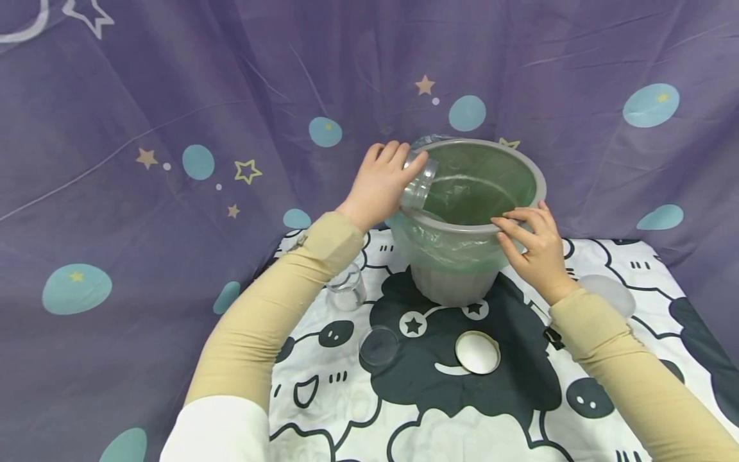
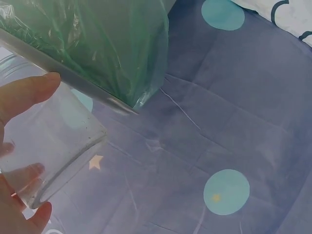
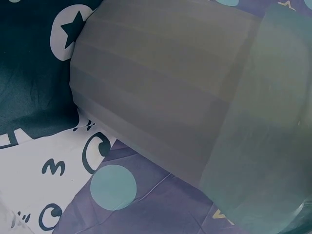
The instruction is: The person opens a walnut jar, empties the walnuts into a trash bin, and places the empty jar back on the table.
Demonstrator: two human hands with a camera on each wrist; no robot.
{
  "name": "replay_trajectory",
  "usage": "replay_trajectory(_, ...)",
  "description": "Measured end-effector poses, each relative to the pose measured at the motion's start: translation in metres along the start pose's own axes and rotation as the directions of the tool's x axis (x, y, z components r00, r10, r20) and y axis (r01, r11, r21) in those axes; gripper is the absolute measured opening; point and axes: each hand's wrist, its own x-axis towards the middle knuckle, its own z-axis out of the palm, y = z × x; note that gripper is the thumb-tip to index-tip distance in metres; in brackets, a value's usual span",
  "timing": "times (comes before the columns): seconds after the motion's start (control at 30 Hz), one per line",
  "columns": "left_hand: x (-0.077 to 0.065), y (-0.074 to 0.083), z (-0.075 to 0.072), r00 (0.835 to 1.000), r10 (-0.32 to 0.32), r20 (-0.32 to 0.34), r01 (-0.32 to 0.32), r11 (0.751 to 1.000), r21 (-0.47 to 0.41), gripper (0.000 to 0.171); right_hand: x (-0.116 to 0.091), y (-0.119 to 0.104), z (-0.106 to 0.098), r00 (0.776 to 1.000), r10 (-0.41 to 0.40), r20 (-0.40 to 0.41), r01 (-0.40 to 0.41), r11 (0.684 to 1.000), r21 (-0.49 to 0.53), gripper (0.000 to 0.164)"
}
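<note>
In the head view my left hand (image 1: 382, 179) grips a clear glass jar (image 1: 418, 183), tipped sideways with its mouth over the left rim of a grey trash can (image 1: 453, 282). Close up in the left wrist view, the fingers wrap the see-through jar (image 2: 63, 141) and no contents show in it. A green plastic bag (image 1: 444, 247) lines the can and folds down outside its rim. My right hand (image 1: 534, 247) holds the can's near right rim, fingers over the top and thumb outside. Only the can's side (image 3: 161, 83) and bag (image 3: 268, 126) appear in the right wrist view, without the hand.
A second clear jar (image 1: 346, 289) stands left of the can. On the patterned cloth (image 1: 450, 436) in front lie a clear round lid (image 1: 379, 346) and a white lid with a gold edge (image 1: 477, 352). A translucent disc (image 1: 607, 295) lies beyond the right forearm. A purple curtain (image 1: 173, 96) hangs behind.
</note>
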Motion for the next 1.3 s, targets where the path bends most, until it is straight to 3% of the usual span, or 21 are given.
replay_trajectory(0.2,-0.004,-0.002,0.0,1.0,-0.03,0.011,0.03,0.999,-0.026,0.062,0.001,-0.001,0.001,1.0,-0.008,-0.014,0.008,1.0,0.011,0.042)
replay_trajectory(0.4,-0.009,-0.008,0.003,0.992,-0.097,0.082,0.105,0.99,-0.091,0.077,0.002,-0.003,0.001,1.0,-0.003,-0.002,0.003,1.0,0.01,0.042)
replay_trajectory(0.67,-0.022,-0.017,0.012,0.961,-0.24,0.134,0.269,0.924,-0.271,0.089,0.0,-0.001,0.001,1.0,0.007,0.001,-0.007,1.0,0.013,0.045)
replay_trajectory(0.8,-0.029,-0.02,0.016,0.934,-0.307,0.182,0.354,0.863,-0.36,0.096,-0.001,0.001,0.001,1.0,0.016,0.006,-0.016,1.0,0.018,0.045)
replay_trajectory(0.93,-0.04,-0.02,0.021,0.901,-0.38,0.209,0.433,0.768,-0.471,0.098,-0.002,0.002,0.002,1.0,0.019,0.014,-0.019,1.0,0.016,0.045)
replay_trajectory(1.17,-0.063,-0.015,0.035,0.864,-0.477,0.161,0.452,0.594,-0.666,0.096,0.001,0.001,0.0,1.0,0.015,0.012,-0.015,1.0,0.009,0.044)
replay_trajectory(1.3,-0.074,-0.01,0.038,0.845,-0.505,0.178,0.467,0.534,-0.704,0.098,0.0,-0.001,0.0,1.0,0.013,0.018,-0.013,1.0,-0.001,0.044)
